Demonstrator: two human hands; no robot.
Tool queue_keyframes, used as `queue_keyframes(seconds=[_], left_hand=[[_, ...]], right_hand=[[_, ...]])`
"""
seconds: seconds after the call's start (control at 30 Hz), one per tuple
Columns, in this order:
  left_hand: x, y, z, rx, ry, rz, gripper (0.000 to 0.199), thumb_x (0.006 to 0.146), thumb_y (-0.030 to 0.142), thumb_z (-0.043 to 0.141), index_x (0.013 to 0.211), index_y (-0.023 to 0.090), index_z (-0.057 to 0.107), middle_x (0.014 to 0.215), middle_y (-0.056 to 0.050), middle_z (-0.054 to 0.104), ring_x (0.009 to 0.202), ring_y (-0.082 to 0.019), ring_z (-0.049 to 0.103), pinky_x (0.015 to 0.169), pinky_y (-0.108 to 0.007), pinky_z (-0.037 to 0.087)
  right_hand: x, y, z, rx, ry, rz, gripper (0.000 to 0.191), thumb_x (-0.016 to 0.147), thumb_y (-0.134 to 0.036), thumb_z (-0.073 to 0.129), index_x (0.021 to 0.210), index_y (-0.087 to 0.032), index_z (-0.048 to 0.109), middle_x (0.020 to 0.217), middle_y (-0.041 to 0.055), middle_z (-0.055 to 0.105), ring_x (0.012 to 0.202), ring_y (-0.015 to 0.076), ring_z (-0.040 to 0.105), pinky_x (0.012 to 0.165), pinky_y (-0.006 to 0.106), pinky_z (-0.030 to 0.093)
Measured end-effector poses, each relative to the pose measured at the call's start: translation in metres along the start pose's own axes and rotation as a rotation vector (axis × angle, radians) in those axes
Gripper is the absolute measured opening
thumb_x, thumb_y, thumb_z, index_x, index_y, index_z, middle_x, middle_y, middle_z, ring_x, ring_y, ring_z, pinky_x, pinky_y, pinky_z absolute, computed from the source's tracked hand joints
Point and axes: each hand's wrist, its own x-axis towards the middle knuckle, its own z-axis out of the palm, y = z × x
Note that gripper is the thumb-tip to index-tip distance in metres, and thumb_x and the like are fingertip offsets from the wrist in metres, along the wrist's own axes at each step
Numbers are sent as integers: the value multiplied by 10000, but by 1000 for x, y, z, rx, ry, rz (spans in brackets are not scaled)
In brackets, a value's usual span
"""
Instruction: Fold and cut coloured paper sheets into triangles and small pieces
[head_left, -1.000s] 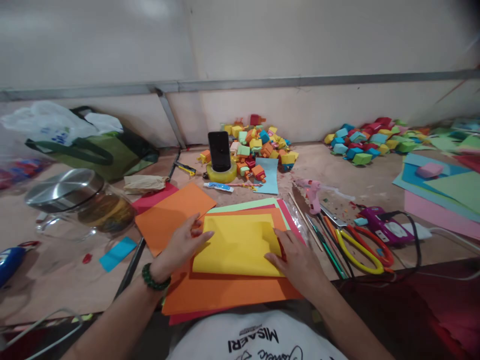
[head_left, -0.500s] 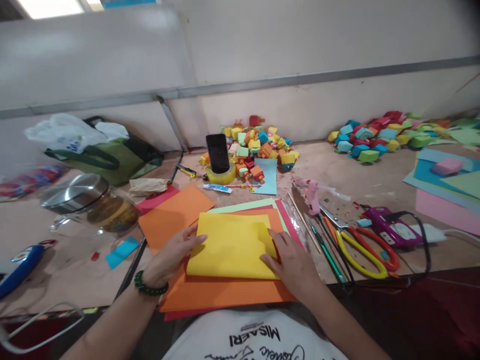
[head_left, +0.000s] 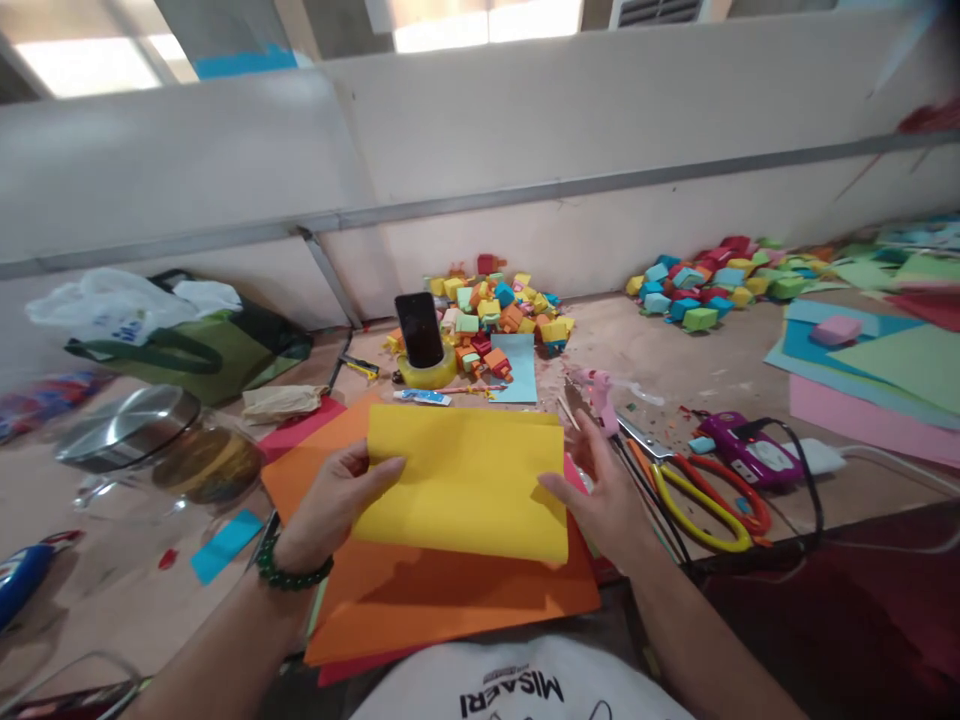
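A folded yellow sheet of paper (head_left: 465, 490) is raised and tilted above a stack of coloured sheets. My left hand (head_left: 330, 505), with a dark green bead bracelet at the wrist, is closed on its left edge, thumb on the front and fingers behind. At the other edge is my right hand (head_left: 604, 490). Its thumb touches the front of the yellow paper, while its other fingers are spread beyond the edge. Beneath lies an orange sheet (head_left: 450, 600), with a red sheet edge (head_left: 352, 668) showing below it.
To the right lie big scissors (head_left: 705, 510), a pink glue gun (head_left: 602, 395) and a purple device (head_left: 750, 450) with cables. A phone (head_left: 418, 330) stands in a tape roll near piled paper cubes (head_left: 487, 310). A glass jar (head_left: 202, 460) and green bag (head_left: 195, 355) are left.
The yellow paper has come up off the stack and tilted toward me. My right hand's fingers have spread away from its edge. The camera view has tipped upward and shifted slightly right.
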Motion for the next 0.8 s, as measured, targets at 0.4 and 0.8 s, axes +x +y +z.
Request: queue_keyframes(seconds=[0.4,0.8], left_hand=[[38,-38,-10,-264,-101,-223,446,563,294,867,926,126,672,845,-109,773,737,-274,744,626,-313,610],[31,-36,-8,-314,11,-270,473,402,299,906,772,157,647,667,-36,746,552,-216,696,478,-260,548]], right_hand=[[15,-4,25,378,8,178,375,548,-439,871,767,-189,698,747,35,764,643,188,702,630,303,578],[16,3,25,348,22,283,360,579,-488,852,745,-194,728,719,16,754,630,170,685,622,283,555]])
